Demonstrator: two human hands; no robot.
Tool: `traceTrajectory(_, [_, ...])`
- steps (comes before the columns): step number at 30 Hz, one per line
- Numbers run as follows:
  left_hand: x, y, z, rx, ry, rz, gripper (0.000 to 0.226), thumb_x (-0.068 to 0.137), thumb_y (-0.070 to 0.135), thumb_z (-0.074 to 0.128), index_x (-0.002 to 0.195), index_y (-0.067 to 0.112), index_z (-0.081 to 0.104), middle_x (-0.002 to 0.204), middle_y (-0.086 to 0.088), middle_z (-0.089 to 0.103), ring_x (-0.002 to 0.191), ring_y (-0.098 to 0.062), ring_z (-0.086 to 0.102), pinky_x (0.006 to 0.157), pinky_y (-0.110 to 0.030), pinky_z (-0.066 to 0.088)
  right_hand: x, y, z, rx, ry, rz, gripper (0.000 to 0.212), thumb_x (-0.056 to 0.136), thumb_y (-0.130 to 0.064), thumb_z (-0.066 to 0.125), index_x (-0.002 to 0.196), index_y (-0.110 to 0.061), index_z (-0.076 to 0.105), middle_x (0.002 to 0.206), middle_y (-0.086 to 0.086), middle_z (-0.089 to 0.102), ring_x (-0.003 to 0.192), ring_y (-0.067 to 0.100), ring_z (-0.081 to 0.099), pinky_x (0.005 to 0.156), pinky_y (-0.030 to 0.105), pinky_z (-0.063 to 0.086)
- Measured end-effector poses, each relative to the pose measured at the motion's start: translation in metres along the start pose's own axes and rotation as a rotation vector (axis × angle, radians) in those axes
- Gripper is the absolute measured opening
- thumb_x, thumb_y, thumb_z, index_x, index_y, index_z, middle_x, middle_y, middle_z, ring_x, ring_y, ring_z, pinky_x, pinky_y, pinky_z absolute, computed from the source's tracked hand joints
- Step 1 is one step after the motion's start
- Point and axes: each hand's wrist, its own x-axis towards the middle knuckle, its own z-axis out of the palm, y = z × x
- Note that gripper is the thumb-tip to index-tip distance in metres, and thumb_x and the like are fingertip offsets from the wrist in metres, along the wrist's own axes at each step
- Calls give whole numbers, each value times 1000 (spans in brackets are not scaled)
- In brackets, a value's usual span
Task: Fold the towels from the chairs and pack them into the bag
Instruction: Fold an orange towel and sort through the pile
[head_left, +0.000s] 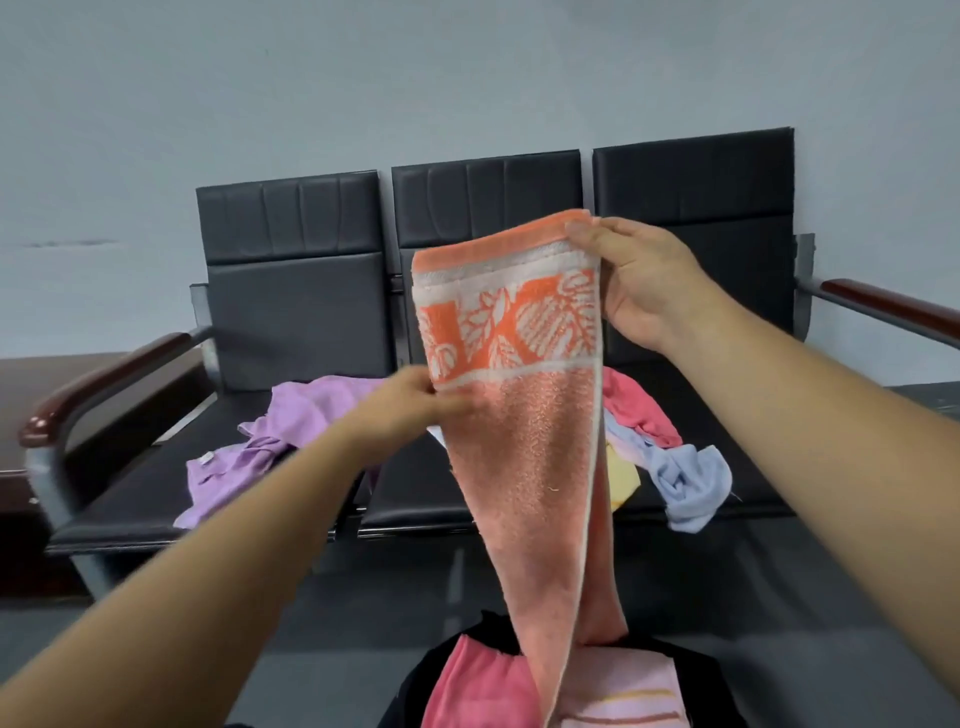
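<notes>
**Terry-cloth, leaf-banded orange towel (524, 441) hangs long over the black fabric bag (696, 675)**

Nearest, the bag holds a folded pink towel (478, 686) and a pale striped towel (618, 696). Directly above, the orange towel hangs doubled, long axis vertical, its free end down at the bag. The left hand (400, 405) pinches the towel's left edge just under the band. The right hand (639, 280), higher and farther out, has its grip closed on the top corner. Halving it likely falls to the lower left hand. Beyond, a crumpled purple towel (260, 441) and blue towel (691, 483) wait on the black padded chairs (296, 312).
</notes>
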Motion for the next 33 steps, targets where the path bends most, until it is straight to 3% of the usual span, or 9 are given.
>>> traceTrajectory(5, [0,-45,30,-436,-20,-113,32,88,20,70,116,6,72,118,-13,73,113,-31,68,94,-40,56,11,14,-14,-224,214,68,9,93,-9,71,87,-4,67,81,13,72,69,23,73,63,36,63])
traceTrajectory(8, [5,-37,42,-691,-18,-63,37,96,20,61,129,3,64,129,-20,67,122,-34,63,105,-49,49,11,42,-29,-263,289,295,14,96,-20,71,91,-7,66,79,10,70,56,17,70,49,29,58])
traceTrajectory(11, [17,-26,44,-784,28,-36,46,99,28,59,137,1,56,134,-21,64,126,-32,61,106,-49,49,1,75,-44,-101,91,577,47,96,-44,65,114,-1,68,99,12,74,87,24,74,80,39,61])
traceTrajectory(13, [24,-23,42,-832,29,-12,53,98,32,60,140,0,53,137,-21,61,127,-31,60,105,-47,50,-8,100,-54,-20,-48,610,70,93,-60,58,128,0,63,113,14,66,110,29,62,107,49,48])
traceTrajectory(17, [37,-31,35,-919,49,-9,59,91,27,65,141,-2,51,140,-23,57,129,-32,58,108,-46,47,-28,140,-60,-44,-255,644,61,88,-54,62,129,-10,64,114,8,68,108,25,64,101,48,52])
traceTrajectory(20, [47,-44,27,-891,61,-32,58,95,26,63,143,-2,48,143,-24,54,135,-35,52,116,-52,38,-33,154,-58,-76,-270,567,34,90,-24,69,118,-5,66,114,9,68,104,23,67,91,39,54])
traceTrajectory(26, [49,-68,20,-424,18,-11,41,97,17,66,133,34,57,129,1,69,119,-18,66,99,-38,54,-20,159,-57,108,-46,326,40,99,-14,60,136,2,57,112,12,69,102,26,66,88,42,57])
traceTrajectory(29, [51,-86,22,-330,44,-29,47,91,11,72,133,24,58,119,1,74,108,-18,71,84,-28,59,-12,160,-53,124,37,284,32,102,-9,55,132,1,60,113,15,72,101,25,71,89,40,60])
traceTrajectory(33, [63,-108,30,-493,109,-129,37,89,30,71,118,7,68,102,-2,77,93,-16,70,74,-27,56,-2,163,-49,117,98,293,32,101,-10,57,131,0,62,130,24,66,121,35,65,103,48,53])
